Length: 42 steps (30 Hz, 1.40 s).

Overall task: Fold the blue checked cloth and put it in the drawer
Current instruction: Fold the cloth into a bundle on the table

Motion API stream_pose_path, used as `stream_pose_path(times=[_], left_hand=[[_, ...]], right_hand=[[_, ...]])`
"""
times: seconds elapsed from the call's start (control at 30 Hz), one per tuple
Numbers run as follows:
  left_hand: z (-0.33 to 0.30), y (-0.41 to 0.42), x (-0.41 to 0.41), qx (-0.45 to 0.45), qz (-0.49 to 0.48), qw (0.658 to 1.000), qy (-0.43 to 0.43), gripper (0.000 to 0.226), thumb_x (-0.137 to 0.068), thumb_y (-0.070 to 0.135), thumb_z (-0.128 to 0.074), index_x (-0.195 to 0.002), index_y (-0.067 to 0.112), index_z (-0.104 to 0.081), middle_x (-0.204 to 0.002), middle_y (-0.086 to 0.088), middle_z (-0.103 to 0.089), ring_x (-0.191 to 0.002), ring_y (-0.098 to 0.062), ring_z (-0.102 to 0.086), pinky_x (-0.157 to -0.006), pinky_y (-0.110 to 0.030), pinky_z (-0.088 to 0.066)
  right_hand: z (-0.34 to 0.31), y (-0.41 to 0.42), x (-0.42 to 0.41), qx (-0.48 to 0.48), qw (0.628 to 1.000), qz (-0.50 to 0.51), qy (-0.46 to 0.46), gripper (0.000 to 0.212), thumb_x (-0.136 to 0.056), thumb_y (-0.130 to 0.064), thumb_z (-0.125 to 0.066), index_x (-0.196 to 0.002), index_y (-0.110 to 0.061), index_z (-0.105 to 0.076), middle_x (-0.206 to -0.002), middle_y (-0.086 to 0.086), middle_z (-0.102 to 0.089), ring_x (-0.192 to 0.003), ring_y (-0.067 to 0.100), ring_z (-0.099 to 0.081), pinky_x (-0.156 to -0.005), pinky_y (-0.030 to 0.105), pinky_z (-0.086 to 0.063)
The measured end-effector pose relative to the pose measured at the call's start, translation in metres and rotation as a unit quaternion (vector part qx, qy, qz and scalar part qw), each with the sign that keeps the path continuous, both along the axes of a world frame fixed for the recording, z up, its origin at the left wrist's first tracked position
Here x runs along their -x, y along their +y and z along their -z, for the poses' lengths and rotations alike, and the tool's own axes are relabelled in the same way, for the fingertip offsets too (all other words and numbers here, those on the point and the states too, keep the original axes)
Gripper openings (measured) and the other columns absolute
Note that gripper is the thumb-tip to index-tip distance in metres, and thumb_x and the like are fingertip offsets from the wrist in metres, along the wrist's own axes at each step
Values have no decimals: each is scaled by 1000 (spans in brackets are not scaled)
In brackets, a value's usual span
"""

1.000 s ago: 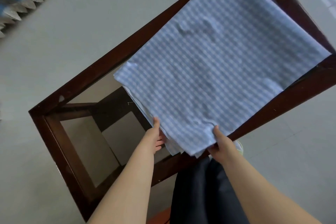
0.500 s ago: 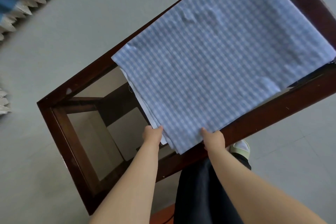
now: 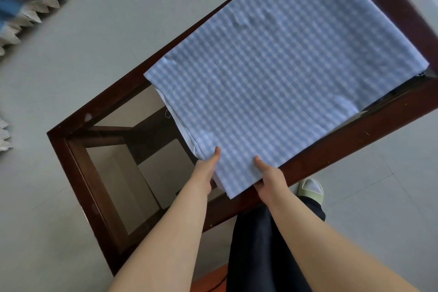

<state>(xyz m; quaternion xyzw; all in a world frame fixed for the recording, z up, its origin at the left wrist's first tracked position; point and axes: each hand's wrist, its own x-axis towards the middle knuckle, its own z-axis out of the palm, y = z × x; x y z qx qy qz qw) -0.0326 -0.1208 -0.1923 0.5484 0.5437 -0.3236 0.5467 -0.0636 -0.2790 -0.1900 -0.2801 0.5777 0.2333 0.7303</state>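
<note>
The blue checked cloth [image 3: 284,73], folded into a layered rectangle, lies flat on the glass top of a dark wooden table [image 3: 99,187], covering its far portion and reaching beyond the upper edge of the view. Its near corner projects toward the person and is held between both hands. The left hand [image 3: 206,168] pinches the left edge of this corner, thumb on top, fingers hidden beneath. The right hand [image 3: 270,175] grips the near edge just beside it, thumb pressed on the upper surface, fingers curled under the layers. White undersides of lower layers show along the cloth's left edge.
</note>
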Motion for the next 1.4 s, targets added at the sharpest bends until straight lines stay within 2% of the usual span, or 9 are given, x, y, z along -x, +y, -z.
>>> stream_pose_path(times=[0.1, 0.23, 0.43, 0.73, 0.87, 1.03, 1.1, 1.2, 1.4], left_hand=[[0, 5, -4, -3, -78, 996, -41, 101, -39, 59, -90, -125, 19, -56, -120, -5, -66, -109, -26, -63, -99, -48, -48], [-8, -13, -4, 56, -56, 996, -45, 39, -79, 22, -78, -112, 7, -65, -114, -13, -68, -99, -26, -66, -91, -43, -52], [-19, -59, 41, 61, -35, 997, 22, 35, -84, 29, -73, -110, 8, -66, -106, -12, -71, -97, -29, -68, -89, -43, -54], [-48, -71, 74, 120, -80, 989, 23, 35, -91, 24, -64, -118, 4, -62, -116, -18, -68, -109, -34, -64, -102, -49, -45], [-63, -59, 47, 111, -184, 976, -22, 38, -91, 42, -60, -109, 10, -64, -108, -16, -69, -102, -35, -65, -85, -49, -53], [-72, -59, -4, -19, -127, 992, -18, 28, -92, 8, -51, -119, 4, -57, -88, -8, -61, -72, -21, -58, -62, -31, -50], [-82, -72, -14, -100, -46, 993, -49, 30, -89, 9, -50, -117, 6, -56, -85, -5, -58, -75, -20, -57, -70, -31, -49], [-112, -101, -21, -183, 76, 965, -170, 28, -89, 15, -47, -115, 12, -56, -95, 6, -60, -89, -17, -59, -80, -33, -45], [-157, -162, -80, -220, 292, 869, -334, 20, -96, 30, -48, -103, 14, -57, -86, 9, -57, -79, -10, -56, -67, -24, -43]], right_hand=[[-4, -3, 10, 43, 999, 3, 2, 36, -85, -16, -70, -119, -14, -56, -112, 3, -65, -103, 27, -64, -94, 49, -51], [-5, -34, 39, 79, 995, 45, 38, 43, -83, -21, -72, -122, -15, -56, -116, 5, -65, -102, 30, -65, -91, 50, -51], [-13, -82, 93, -38, 999, 2, 4, 39, -91, -32, -61, -125, -13, -57, -116, 8, -70, -106, 28, -67, -88, 44, -53], [-39, -102, 101, 18, 980, -182, 78, 17, -90, -12, -63, -105, -6, -63, -81, 8, -68, -57, 18, -63, -47, 20, -47], [-49, -126, 110, -25, 963, -233, 131, 18, -92, -13, -60, -75, -10, -57, -45, 0, -50, -32, 8, -43, -32, 15, -32], [-67, -153, 102, -27, 990, -93, 100, 23, -95, -11, -53, -72, -15, -52, -39, -5, -43, -27, 3, -34, -30, 12, -24], [-75, -160, 88, 41, 996, -1, 74, 14, -93, -4, -51, -102, -13, -57, -46, 0, -46, -28, 5, -37, -31, 11, -27], [-84, -176, 66, 126, 985, 112, 32, 56, -92, 3, -43, -140, -23, -38, -57, 6, -43, -30, 8, -38, -34, 12, -30], [-105, -224, 12, 112, 948, 297, -29, 18, -94, -4, -47, -83, -10, -60, -80, 4, -60, -55, 7, -63, -49, 16, -52]])
